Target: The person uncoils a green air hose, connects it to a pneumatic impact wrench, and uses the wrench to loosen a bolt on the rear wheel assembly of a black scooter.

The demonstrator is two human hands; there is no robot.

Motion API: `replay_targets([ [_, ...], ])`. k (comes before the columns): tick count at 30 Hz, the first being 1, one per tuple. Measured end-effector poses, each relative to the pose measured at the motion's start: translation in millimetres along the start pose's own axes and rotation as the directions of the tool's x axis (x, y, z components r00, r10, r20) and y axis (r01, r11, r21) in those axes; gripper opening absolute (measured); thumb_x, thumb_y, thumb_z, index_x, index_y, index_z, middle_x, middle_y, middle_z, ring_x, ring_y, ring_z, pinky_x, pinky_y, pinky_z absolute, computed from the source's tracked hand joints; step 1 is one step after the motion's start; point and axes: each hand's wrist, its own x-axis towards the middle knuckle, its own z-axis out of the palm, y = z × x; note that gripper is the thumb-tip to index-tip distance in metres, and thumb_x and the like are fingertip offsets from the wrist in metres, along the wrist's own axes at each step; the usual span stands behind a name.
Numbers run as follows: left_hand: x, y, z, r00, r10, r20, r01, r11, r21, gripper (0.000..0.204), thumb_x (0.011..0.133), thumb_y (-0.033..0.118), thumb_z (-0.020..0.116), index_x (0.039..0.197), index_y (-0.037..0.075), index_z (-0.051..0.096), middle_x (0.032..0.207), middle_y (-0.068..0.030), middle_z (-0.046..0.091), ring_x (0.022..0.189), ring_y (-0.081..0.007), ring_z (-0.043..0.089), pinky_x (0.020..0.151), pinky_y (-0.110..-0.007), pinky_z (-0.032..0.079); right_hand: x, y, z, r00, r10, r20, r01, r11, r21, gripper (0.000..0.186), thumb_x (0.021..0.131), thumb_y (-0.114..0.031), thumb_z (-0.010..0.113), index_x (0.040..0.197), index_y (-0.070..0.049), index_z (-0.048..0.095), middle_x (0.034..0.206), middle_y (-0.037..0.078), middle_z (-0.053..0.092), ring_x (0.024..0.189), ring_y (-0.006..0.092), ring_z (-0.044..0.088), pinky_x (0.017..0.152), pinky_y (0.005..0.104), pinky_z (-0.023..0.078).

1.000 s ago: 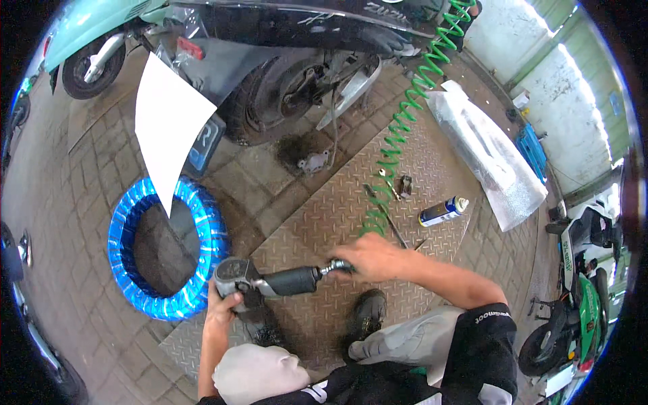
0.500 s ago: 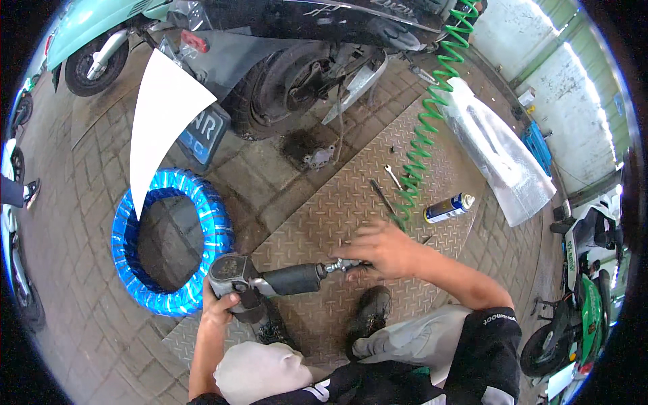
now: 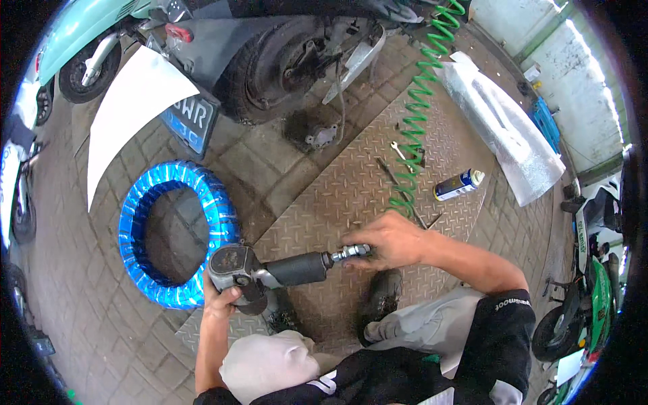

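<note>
My left hand [image 3: 219, 300] grips the head of a grey-and-black air impact wrench [image 3: 236, 266], whose dark handle lies horizontal, pointing right. My right hand [image 3: 395, 239] has its fingers round a silver fitting [image 3: 351, 251] at the handle's end, partly hiding it. The green coiled hose [image 3: 418, 101] runs down to just behind that hand. Below are my shoes on a steel checker plate [image 3: 310, 209]. A blue wrapped tyre [image 3: 131, 229] lies left of the wrench. A spray can [image 3: 459, 184], a spanner [image 3: 398, 152] and a dark bar [image 3: 391, 172] lie on the plate.
A scooter's rear wheel [image 3: 270, 67] with a white sheet [image 3: 135, 101] over its plate is ahead. Bubble wrap [image 3: 506, 135] and a blue case [image 3: 547, 121] lie at right. A teal scooter [image 3: 67, 34] stands top left, a green scooter [image 3: 594, 304] at right.
The view has shifted, and the scooter wheel sits higher in it. My right hand has moved slightly right and its fingers have shifted on the fitting. My left hand still holds the wrench.
</note>
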Motion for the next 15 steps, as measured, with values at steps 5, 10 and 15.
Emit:
replay_targets([
  [5,10,-8,7,0.997,0.068,-0.035,-0.067,0.997,0.045,0.092,0.046,0.024,0.079,0.122,-0.002,0.035,0.107,-0.0118,0.052,0.096,-0.0246,0.054,0.085,-0.037,0.043,-6,18,10,0.997,-0.002,-0.084,-0.004,0.997,-0.077,0.032,0.072,-0.034,0.067,0.096,-0.013,0.061,0.066,0.009,0.060,0.055,0.0273,0.058,0.048,0.0369,0.046],
  [10,8,4,16,0.998,0.063,-0.008,-0.063,0.997,0.041,0.087,0.048,0.025,0.078,0.120,-0.002,0.039,0.105,-0.0119,0.054,0.092,-0.0235,0.055,0.082,-0.036,0.044,-6,17,8,0.990,-0.072,-0.118,0.063,0.995,-0.080,0.036,0.070,-0.033,0.069,0.097,-0.011,0.060,0.067,0.008,0.061,0.055,0.0266,0.058,0.046,0.0358,0.046],
  [15,10,6,15,0.994,0.101,0.039,-0.104,0.992,0.066,0.089,0.047,0.026,0.079,0.121,-0.002,0.038,0.104,-0.0116,0.054,0.092,-0.0233,0.055,0.082,-0.035,0.045,-7,18,10,0.992,-0.073,-0.103,0.065,0.995,-0.080,0.032,0.070,-0.030,0.069,0.093,-0.010,0.059,0.061,0.009,0.059,0.051,0.0281,0.057,0.044,0.0364,0.046],
])
